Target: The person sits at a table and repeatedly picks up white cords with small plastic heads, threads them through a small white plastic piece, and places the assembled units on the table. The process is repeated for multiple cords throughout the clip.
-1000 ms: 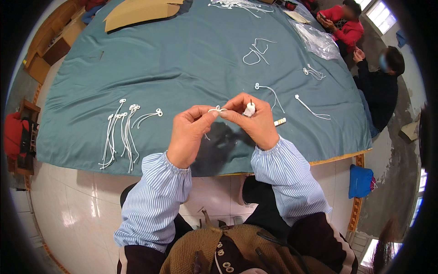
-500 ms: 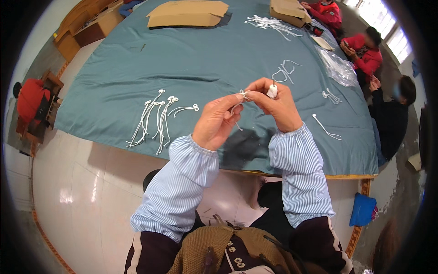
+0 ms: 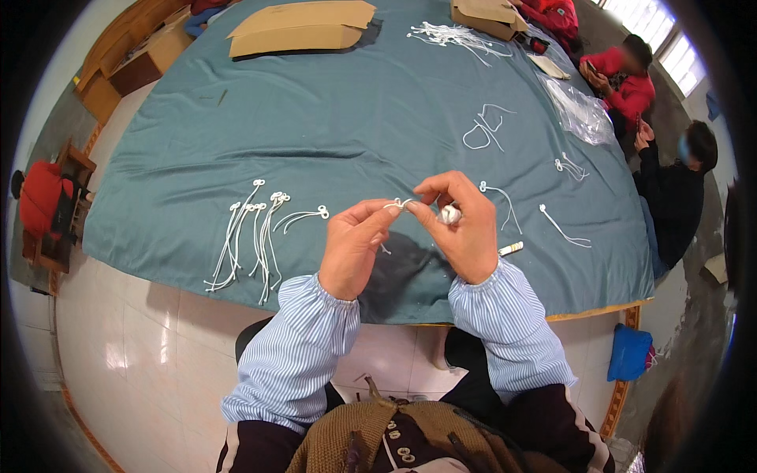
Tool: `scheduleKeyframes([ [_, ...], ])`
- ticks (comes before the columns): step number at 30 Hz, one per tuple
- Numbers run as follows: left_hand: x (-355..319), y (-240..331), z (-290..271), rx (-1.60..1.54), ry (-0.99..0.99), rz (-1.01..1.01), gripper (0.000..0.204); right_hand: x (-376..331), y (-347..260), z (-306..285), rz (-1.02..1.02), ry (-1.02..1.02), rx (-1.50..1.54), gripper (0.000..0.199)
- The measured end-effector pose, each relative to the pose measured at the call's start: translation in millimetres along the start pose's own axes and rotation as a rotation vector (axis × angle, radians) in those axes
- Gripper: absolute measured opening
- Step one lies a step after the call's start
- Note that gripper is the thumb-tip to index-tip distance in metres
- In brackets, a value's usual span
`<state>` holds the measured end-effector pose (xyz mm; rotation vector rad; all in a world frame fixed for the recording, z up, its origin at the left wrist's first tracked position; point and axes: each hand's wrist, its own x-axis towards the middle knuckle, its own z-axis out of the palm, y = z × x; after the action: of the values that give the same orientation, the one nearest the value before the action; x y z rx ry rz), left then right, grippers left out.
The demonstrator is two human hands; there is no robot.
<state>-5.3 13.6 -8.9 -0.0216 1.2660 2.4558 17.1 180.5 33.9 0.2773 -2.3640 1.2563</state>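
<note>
My left hand (image 3: 347,251) and my right hand (image 3: 471,236) are raised over the near edge of the table. Between them, their thumbs and forefingers pinch a thin white cord (image 3: 400,203) that has a small loop or knot. One cord end dangles below my left fingers. A rounded white lump (image 3: 450,214) is also tucked in my right hand, and its lower part is hidden. Left of my hands lie several white cords (image 3: 268,229) with small looped knots at their tops. One knotted cord (image 3: 484,187) rests just right of my right hand.
Beside my right wrist lies a small white cylinder (image 3: 512,248). More loose cords (image 3: 489,135) lie beyond my hands. A cord heap (image 3: 457,39), cardboard boxes (image 3: 296,30) and a clear plastic bag (image 3: 582,110) sit farther off on the green cloth (image 3: 315,110). Several people sit at the right side.
My hands have come lower and slightly left, still pinching the cord. The knotted cord and small white cylinder by my right hand now show. The dark thin tip above the white lump no longer shows.
</note>
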Motion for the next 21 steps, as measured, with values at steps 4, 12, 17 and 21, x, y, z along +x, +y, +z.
scheduleKeyframes([
  [4,-1,-7,1,-0.043,0.056,0.034,0.021,-4,-1,13,-0.128,0.030,-0.035,0.010],
  [12,0,-13,-1,-0.133,-0.028,0.028,0.022,-8,5,18,0.166,0.024,0.189,0.011],
  [17,2,-16,3,-0.198,0.012,0.014,0.022,-8,7,18,0.152,0.027,0.160,0.011],
  [21,4,-24,10,-0.219,0.059,0.086,0.020,-9,10,17,0.187,0.018,0.139,0.011],
])
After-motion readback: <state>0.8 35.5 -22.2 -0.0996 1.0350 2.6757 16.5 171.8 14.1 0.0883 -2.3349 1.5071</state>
